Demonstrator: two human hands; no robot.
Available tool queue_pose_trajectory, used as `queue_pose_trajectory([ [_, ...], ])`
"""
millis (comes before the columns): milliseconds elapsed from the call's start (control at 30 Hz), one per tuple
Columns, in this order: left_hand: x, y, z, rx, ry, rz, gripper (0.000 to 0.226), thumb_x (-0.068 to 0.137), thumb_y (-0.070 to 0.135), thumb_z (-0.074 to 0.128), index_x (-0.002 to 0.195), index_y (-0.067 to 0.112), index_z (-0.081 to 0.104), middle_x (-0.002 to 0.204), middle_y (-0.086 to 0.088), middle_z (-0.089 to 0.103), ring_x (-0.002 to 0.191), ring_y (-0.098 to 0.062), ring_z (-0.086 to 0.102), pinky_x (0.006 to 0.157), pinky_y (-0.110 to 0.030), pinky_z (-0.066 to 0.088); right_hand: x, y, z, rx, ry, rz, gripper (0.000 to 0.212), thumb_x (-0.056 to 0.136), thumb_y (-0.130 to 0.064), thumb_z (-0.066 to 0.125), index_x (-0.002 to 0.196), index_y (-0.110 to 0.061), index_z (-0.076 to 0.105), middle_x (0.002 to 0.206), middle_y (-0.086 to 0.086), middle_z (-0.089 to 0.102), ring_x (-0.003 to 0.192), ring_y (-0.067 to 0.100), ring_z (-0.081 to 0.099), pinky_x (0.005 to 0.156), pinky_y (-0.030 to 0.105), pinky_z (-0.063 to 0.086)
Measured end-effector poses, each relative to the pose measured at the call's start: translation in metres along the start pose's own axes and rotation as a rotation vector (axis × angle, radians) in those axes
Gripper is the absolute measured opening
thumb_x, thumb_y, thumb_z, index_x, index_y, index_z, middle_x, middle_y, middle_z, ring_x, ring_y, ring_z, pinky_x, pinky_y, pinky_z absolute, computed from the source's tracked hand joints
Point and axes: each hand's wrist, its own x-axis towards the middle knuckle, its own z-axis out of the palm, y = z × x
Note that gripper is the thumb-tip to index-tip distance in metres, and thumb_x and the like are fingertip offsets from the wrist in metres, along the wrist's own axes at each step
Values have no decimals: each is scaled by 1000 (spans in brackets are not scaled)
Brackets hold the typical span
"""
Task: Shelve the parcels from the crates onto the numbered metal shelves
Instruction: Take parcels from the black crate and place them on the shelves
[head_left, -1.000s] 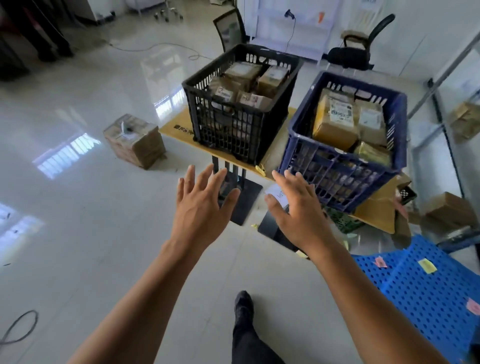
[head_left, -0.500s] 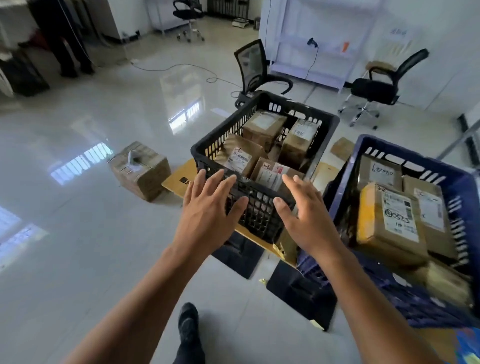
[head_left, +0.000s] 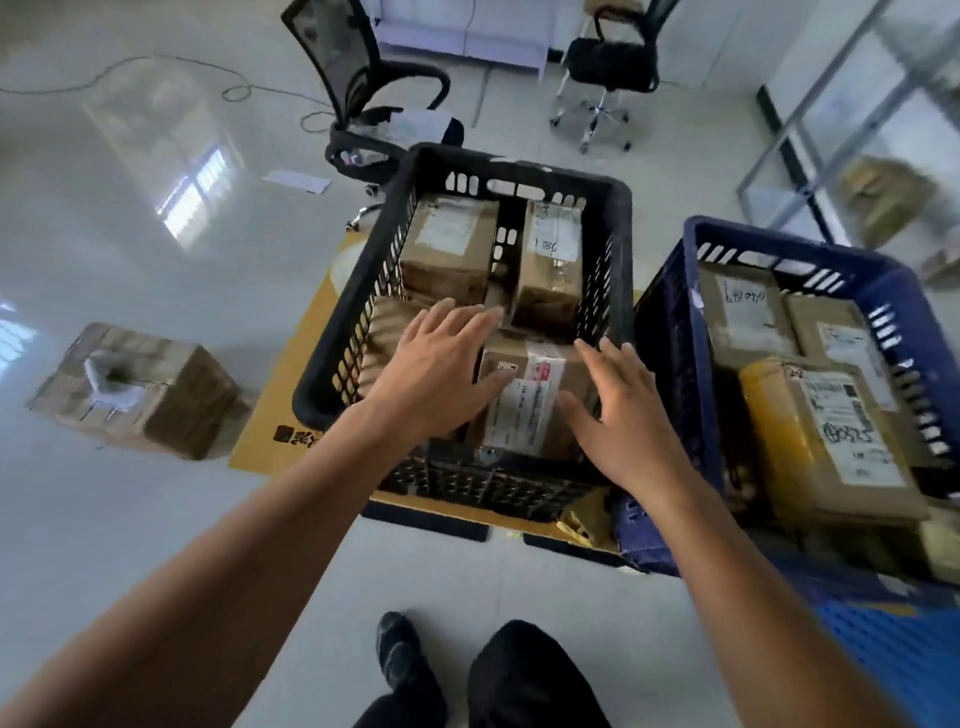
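**Both hands reaching into the black crate, no parcel lifted yet**

The landmark is the black slatted plastic crate (head_left: 621, 234), which stands on a yellow-topped low table (head_left: 270, 415). At its near end lies a brown cardboard parcel with a white label and a red mark (head_left: 530, 395). The left hand (head_left: 431, 379) is spread flat, fingers straight, over the crate's near-left part, with its thumb by that parcel's left edge. The right hand (head_left: 623, 415) is equally spread, palm down, at the parcel's right side near the crate's right wall. Neither hand curls round anything. Whether the palms already touch cardboard I cannot tell.

Under the left hand's fingers, against the crate's left wall, shows a ribbed brown parcel (head_left: 384, 332). At the crate's far end stand a squat brown box with a pale label (head_left: 449, 244) and a taller taped brown box (head_left: 550, 260).

Just to the right of the black crate stands a blue slatted plastic crate (head_left: 667, 374). It holds a yellow-taped parcel with a handwritten label (head_left: 826, 436) and several more brown ones.

As a judgement, the step in hand is picking the labelled parcel from the black crate, so the shelving of this one has barely begun. Both crates look well filled, which leaves most of the work ahead. Far right of the black crate runs a metal frame (head_left: 810, 104), too blurred to read as a numbered shelf.

Left of the black crate, a taped cardboard box (head_left: 140, 389) sits on the floor.
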Motion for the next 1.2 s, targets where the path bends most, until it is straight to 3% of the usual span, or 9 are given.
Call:
queue_pose_trajectory([
  [200,89,-9,28,86,-274,159,93,90,76,51,163,29,18,171,0,17,158,-26,10,126,-47,9,21,17,17,-146,59,37,74,103,-57,46,165,-25,22,174,7,17,162,21,-4,128,50,2],
  [333,111,-14,45,165,-437,210,95,88,78,50,163,30,16,171,-1,17,157,-25,15,126,-49,6,30,22,15,-191,29,10,80,97,-66,33,165,-25,22,173,5,21,162,21,-8,126,50,-6],
  [467,101,-16,57,253,-420,279,89,87,80,43,159,31,27,164,3,37,151,-19,35,124,-54,-10,34,22,14,-238,32,4,77,100,-59,44,165,-24,23,172,4,26,162,21,-10,127,51,-7],
  [567,89,-16,56,218,-356,311,83,87,78,46,156,32,34,158,5,45,149,-16,37,126,-53,-10,33,20,13,-241,7,14,77,101,-55,50,165,-22,24,172,3,25,161,21,-13,128,52,-6],
  [667,74,-22,55,170,-326,384,76,88,72,58,154,41,35,161,4,37,154,-21,25,128,-50,-7,31,19,12,-293,-32,19,72,101,-56,50,161,-20,34,172,3,25,161,22,-16,128,55,-8],
  [833,72,-29,48,189,-440,372,76,86,71,63,146,54,20,169,-23,13,158,-36,9,123,-46,-16,32,17,5,-380,-137,6,65,97,-68,45,145,-26,57,169,1,33,157,24,-28,124,62,-16],
  [1000,99,-25,45,308,-530,396,106,75,86,56,155,32,11,157,-17,40,151,-34,31,115,-63,-22,32,14,6,-446,-153,21,67,94,-70,42,145,-29,58,165,0,39,158,30,-24,124,65,-13],
  [1100,110,-25,41,274,-562,406,113,69,88,61,155,35,12,146,-13,49,143,-28,41,113,-62,-24,32,15,6,-362,-140,25,61,95,-67,48,145,-31,57,168,0,33,158,24,-27,124,60,-16],
  [1200,111,-30,32,202,-518,401,112,65,90,61,153,39,16,147,-7,47,143,-26,40,117,-62,-23,32,15,2,-151,-42,37,71,94,-68,43,155,-31,46,172,-1,24,160,17,-16,126,50,-17],
])
